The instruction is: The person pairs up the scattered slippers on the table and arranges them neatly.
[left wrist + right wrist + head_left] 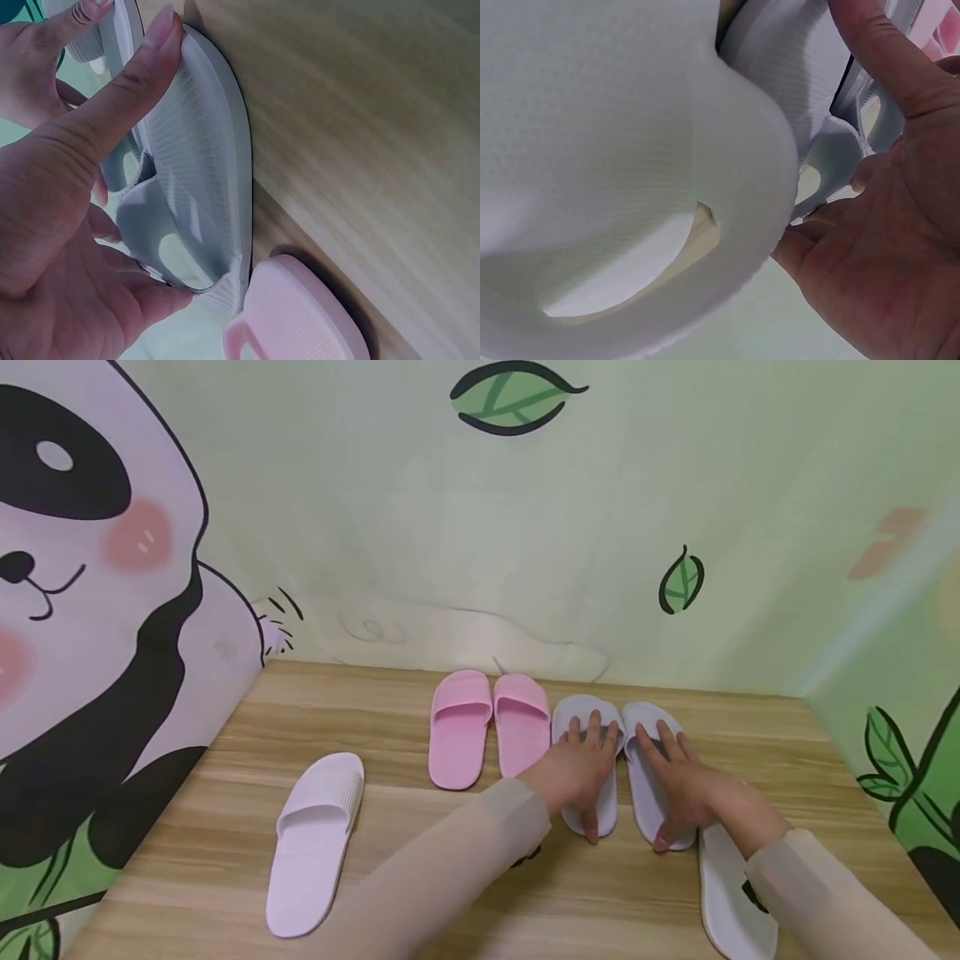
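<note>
A pair of light grey slide slippers stands side by side on the wood-grain surface, toes toward the wall. My left hand [577, 768] is spread over the left grey slipper [199, 150], fingers on its strap and thumb at the heel end. Over the right grey slipper [780, 67] lies my right hand [682, 781] in the same way, its fingers extended onto the strap and its thumb near the heel. Beneath my right forearm, a white slipper [731, 893] is partly hidden; it looms large in the right wrist view.
Just left of the grey pair are two pink slippers, the left pink slipper [459, 747] and the right pink slipper [522, 731]. Another white slipper [311, 860] lies apart at the left. A wall [360, 527] printed with a panda and leaves borders the wooden surface [405, 827].
</note>
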The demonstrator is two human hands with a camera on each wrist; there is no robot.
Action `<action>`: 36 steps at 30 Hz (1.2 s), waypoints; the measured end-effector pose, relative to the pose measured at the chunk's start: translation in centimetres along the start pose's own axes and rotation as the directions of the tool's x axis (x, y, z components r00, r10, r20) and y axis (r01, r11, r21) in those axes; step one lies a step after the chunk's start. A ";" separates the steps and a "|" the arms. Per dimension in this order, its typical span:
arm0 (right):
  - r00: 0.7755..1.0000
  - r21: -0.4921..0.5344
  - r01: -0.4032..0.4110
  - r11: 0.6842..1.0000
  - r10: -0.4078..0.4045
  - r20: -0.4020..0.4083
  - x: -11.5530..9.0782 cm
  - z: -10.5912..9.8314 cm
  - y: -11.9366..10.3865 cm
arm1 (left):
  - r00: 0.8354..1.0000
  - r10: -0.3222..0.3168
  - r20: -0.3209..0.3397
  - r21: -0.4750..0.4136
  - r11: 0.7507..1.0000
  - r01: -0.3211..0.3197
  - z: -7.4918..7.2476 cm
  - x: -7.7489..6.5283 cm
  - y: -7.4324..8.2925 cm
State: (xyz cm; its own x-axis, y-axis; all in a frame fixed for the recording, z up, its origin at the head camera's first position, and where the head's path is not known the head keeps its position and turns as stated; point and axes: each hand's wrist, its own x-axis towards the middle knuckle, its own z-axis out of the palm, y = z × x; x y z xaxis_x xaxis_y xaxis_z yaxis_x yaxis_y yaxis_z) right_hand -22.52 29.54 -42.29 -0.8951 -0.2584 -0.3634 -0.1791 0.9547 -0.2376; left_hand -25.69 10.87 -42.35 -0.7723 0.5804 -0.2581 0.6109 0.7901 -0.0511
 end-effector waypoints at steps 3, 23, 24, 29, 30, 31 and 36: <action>1.000 0.013 -0.012 1.000 0.012 0.011 0.4 -0.2 0.1 | 1.000 -0.007 0.003 -0.023 1.000 0.007 -0.1 0.3 -0.1; 1.000 0.004 0.017 1.000 -0.017 -0.022 2.8 -1.2 1.3 | 0.999 -0.037 -0.003 -0.040 0.999 0.037 -1.0 1.6 -1.0; 0.999 0.001 0.018 1.000 -0.018 -0.026 2.9 -1.3 1.4 | 0.999 -0.039 -0.004 -0.044 0.998 0.038 -1.0 1.7 -1.0; 0.999 -0.017 0.018 1.000 -0.018 -0.046 3.1 -1.4 1.4 | 0.999 -0.040 -0.024 -0.054 0.998 0.039 -0.9 2.0 -1.0; 0.999 -0.024 0.014 1.000 -0.015 -0.046 3.2 -1.4 1.3 | 0.999 -0.041 -0.028 -0.055 0.998 0.039 -0.8 2.0 -1.0; 0.999 -0.029 0.009 1.000 -0.010 -0.045 3.2 -1.3 1.3 | 0.999 -0.042 -0.030 -0.057 0.998 0.040 -0.8 2.0 -1.0; 0.999 -0.047 -0.013 0.999 0.011 -0.039 3.3 -1.1 1.0 | 0.998 -0.052 -0.036 -0.056 0.997 0.050 -0.6 1.8 -1.0</action>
State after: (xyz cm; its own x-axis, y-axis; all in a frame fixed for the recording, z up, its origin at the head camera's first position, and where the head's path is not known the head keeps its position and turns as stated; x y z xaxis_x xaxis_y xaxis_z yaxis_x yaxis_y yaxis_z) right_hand -26.11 29.83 -42.79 -0.9123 -0.2422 -0.3303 -0.1868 0.9637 -0.1905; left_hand -27.79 11.26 -42.22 -0.8090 0.5449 -0.2204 0.5605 0.8281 -0.0100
